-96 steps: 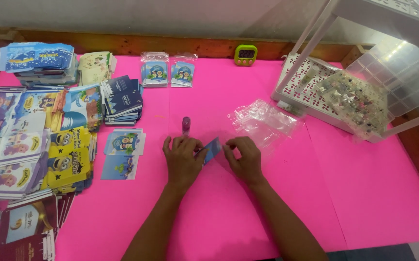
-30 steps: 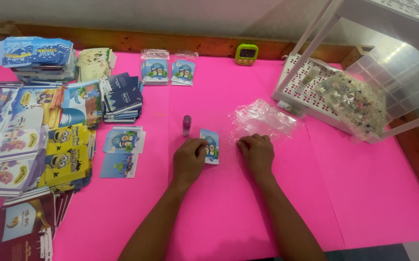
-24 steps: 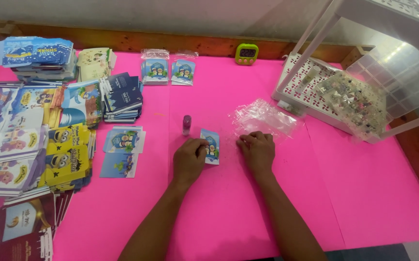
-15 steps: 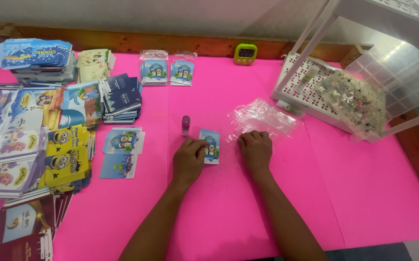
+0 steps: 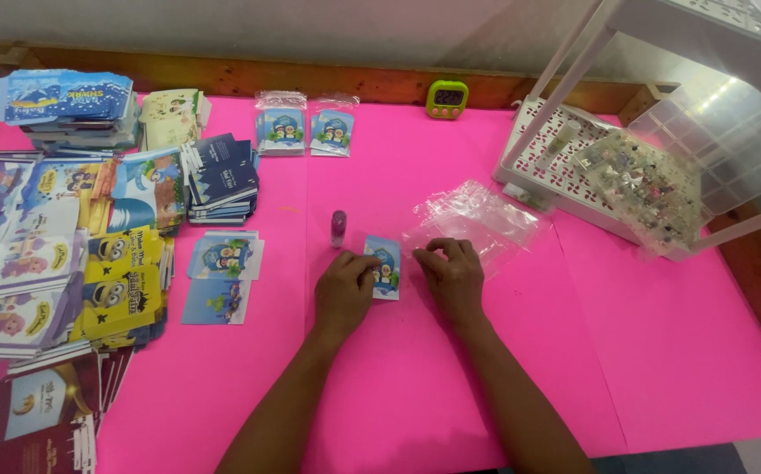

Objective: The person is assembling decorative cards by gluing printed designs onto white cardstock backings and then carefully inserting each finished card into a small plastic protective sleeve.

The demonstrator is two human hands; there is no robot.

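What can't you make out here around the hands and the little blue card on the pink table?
Only the head view is available.
- Small blue card: its left edge is under the left hand; the print is too small to tell.
- Right hand: fingertips curl under, so whether they pinch the clear plastic bags cannot be told.
- Purple tube: too small to identify.
- Card stacks: cut off by the left edge.

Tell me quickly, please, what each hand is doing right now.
Left hand: fingers curled, pressing on the small blue card on the pink table.
Right hand: fingers pinching the edge of the clear plastic sleeves.
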